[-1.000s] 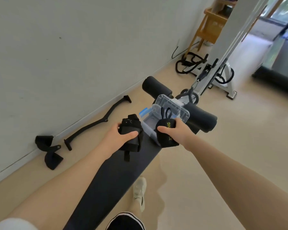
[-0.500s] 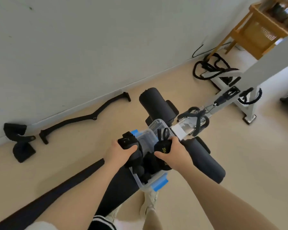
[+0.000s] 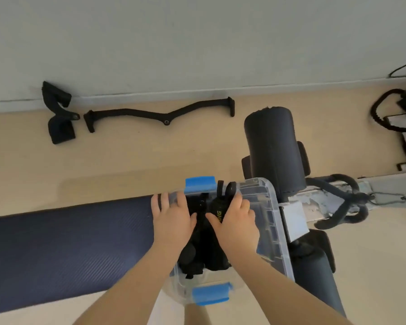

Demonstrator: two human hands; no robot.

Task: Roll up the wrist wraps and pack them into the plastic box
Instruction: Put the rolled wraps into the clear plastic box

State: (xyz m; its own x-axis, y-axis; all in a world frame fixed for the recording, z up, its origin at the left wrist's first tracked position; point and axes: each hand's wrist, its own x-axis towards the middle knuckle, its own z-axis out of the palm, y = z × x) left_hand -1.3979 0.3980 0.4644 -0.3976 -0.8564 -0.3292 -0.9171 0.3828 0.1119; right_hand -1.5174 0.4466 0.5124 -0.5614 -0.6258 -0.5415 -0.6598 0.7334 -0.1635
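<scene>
Hands meet over the clear plastic box (image 3: 271, 221), both forearms reaching in from the bottom edge and angling toward each other. The left hand (image 3: 172, 220) lies palm down over the box's left side, fingers fairly straight and spread past the rim toward the bench pad (image 3: 68, 249), thumb turned inward against a black rolled wrist wrap (image 3: 201, 214); whether the fingers curl under anything is hidden by the back of the hand. The right hand (image 3: 236, 222) also lies palm down, its fingers bent over a second rolled wrap with yellow lettering (image 3: 218, 211), thumb pressing its near side, so it holds that roll inside the box. More dark rolls (image 3: 192, 254) sit lower in the box, packed close between the wrists. The box is see-through, ribbed hard plastic with rounded corners and two bright blue latches, one at the far end (image 3: 200, 184) and one at the near end (image 3: 211, 293). It rests at the end of the bench pad, a long dark blue cushion with a fine woven grain. Beside the box stand thick, smooth black foam rollers (image 3: 273, 148) on a scuffed pale metal frame (image 3: 298, 207). On the tan floor along the pale wall lie a black cranked pull bar (image 3: 159, 113) and a black padded strap handle (image 3: 59, 113).
</scene>
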